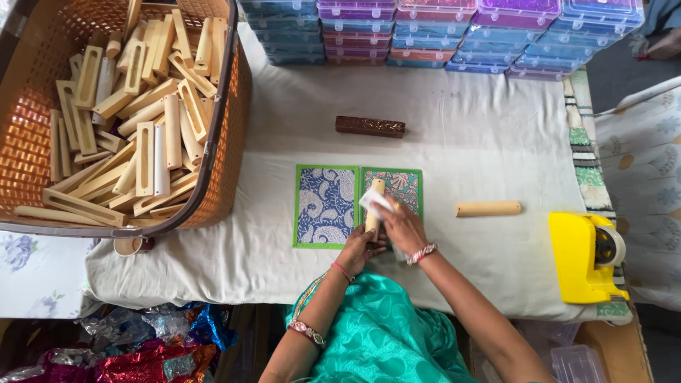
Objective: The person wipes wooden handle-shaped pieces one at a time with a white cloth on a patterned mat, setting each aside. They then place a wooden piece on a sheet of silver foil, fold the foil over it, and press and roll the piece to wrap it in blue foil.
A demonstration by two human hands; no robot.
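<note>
Soft, even daylight; shadows are weak, the white cloth (461, 149) is bright, and edges bend a little.

A blue-and-white paisley card (325, 206) with a green border lies beside a teal paisley card (404, 186), also green-edged, on the white cloth (468, 135). The basket (28, 135) is orange and full of pale wooden pieces (145, 113). The tape dispenser (585, 257) is bright yellow, the carved block (369, 126) dark brown.

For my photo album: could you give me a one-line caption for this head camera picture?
Both hands, left hand and right hand, hold a pale wooden stick and white slip over two patterned cards.
</note>
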